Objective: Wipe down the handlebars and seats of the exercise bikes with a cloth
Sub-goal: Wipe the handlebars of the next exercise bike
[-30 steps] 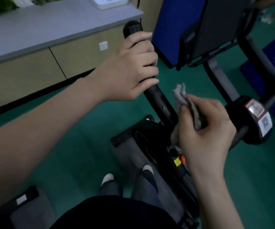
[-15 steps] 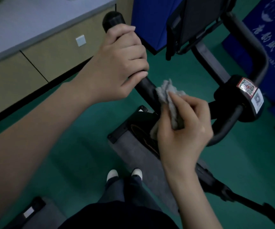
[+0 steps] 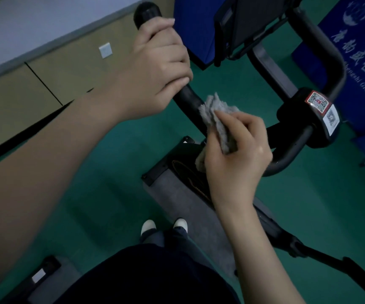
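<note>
Both hands engaged: left hand (image 3: pixel 155 69) fingers curled round the upper handlebar (image 3: pixel 188 99), apparently steadying it, while right hand (image 3: pixel 240 150) fingers pinch the bunched grey cloth (image 3: pixel 219 121) against the bar just below, for wiping.

The black handlebar (image 3: pixel 187 98) is curving out of a stickered clamp (image 3: pixel 298 121); its left arm is rising to a rounded tip, gripped by the left hand (image 3: pixel 155 69). The grey fuzzy cloth (image 3: pixel 217 116) is pressing crumpled against that arm just below, bunched in the right hand (image 3: pixel 238 156), one end hanging down.
</note>
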Available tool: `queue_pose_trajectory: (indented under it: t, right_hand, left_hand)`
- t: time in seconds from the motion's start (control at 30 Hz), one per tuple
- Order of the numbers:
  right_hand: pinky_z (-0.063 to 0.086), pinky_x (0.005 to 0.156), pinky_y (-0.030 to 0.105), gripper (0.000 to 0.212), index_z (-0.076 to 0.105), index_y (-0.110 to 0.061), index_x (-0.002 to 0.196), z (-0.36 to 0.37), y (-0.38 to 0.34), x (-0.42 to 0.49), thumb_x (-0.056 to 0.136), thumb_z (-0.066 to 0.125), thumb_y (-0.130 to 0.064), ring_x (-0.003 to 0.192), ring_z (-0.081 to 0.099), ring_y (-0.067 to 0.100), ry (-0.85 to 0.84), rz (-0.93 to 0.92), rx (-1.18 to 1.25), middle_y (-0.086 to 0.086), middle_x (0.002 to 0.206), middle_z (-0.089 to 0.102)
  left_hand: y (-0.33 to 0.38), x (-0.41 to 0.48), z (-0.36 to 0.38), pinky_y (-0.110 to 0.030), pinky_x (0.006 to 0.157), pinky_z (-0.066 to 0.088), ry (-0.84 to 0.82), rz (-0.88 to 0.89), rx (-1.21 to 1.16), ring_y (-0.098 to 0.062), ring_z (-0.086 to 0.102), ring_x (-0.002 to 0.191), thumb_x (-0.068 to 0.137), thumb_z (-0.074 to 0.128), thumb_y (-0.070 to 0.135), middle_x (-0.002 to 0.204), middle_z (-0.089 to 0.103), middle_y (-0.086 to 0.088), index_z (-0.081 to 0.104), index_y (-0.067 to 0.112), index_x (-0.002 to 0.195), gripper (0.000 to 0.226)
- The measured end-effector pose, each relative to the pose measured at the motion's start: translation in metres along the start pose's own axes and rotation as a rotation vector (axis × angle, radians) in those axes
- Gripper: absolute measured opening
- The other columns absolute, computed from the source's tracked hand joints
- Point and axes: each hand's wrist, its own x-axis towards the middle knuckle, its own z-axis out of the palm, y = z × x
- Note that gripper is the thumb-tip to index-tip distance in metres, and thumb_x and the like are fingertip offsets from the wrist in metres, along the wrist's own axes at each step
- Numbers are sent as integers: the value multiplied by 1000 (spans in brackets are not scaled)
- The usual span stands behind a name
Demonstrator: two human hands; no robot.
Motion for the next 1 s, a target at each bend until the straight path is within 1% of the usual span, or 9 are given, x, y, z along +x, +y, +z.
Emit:
queue_pose_trajectory:
  t: [0.17,0.27,0.4,0.53,0.67,0.73,0.83,0.9,1.0]
  right_hand:
    - [48,77,32,19,73,-1,98,16,-12,24,80,66,1,86,60,33,-211,-128,68,14,92,64]
    - [47,74,31,19,74,-2,96,7,-6,24,80,66,3,83,60,33,-296,-191,67,12,91,64]
    - [47,77,29,20,74,-4,97,-21,11,14,80,67,4,86,60,30,-305,-164,20,11,92,62]
    - [48,78,31,21,73,-3,100,-25,13,7,80,68,4,87,60,29,-264,-118,19,11,93,61]
    - [45,81,24,22,72,-4,99,-35,20,3,79,68,3,88,60,27,-226,-41,-49,10,93,62]
    - [42,78,14,19,73,-6,96,-45,28,6,80,67,-1,84,61,23,-209,26,-89,8,90,64]
    - [33,75,0,16,74,-9,93,-47,29,13,80,68,-4,78,57,11,-230,81,-92,4,87,65]
    - [33,76,-1,16,74,-11,95,-39,23,21,81,67,-6,80,55,6,-271,87,-66,2,88,66]
    - [33,75,0,16,73,-13,97,-31,19,31,83,65,-10,81,54,3,-332,74,-41,0,90,65]
  left_hand:
    - [-1,1,-4,-30,112,12,11,-50,-33,-26,55,104,98,38,18,97,69,-7,69,6,101,34]
    - [1,2,-5,-30,112,12,19,-61,-37,-26,55,104,99,37,20,96,69,-7,69,6,99,35]
    - [4,3,-5,-30,112,12,15,-81,-52,-25,55,101,99,39,22,91,68,-6,70,7,94,35]
    - [14,2,-2,-36,115,12,-8,-103,-28,-24,55,101,99,42,32,89,68,-2,72,10,91,38]
    - [36,0,2,-42,117,11,38,-154,-72,-23,57,103,99,43,34,90,68,-1,72,12,93,37]
    - [50,-3,7,-41,118,11,50,-182,-124,-22,59,102,99,45,33,90,68,1,72,13,92,35]
    - [61,-8,13,-40,118,10,37,-226,-174,-21,60,97,96,49,33,87,68,1,72,12,89,31]
    - [62,-8,13,-38,118,10,33,-254,-197,-20,60,95,95,51,33,85,68,1,71,13,88,30]
    - [61,-6,14,-38,117,11,35,-274,-232,-20,60,93,94,52,33,84,67,2,70,13,85,28]
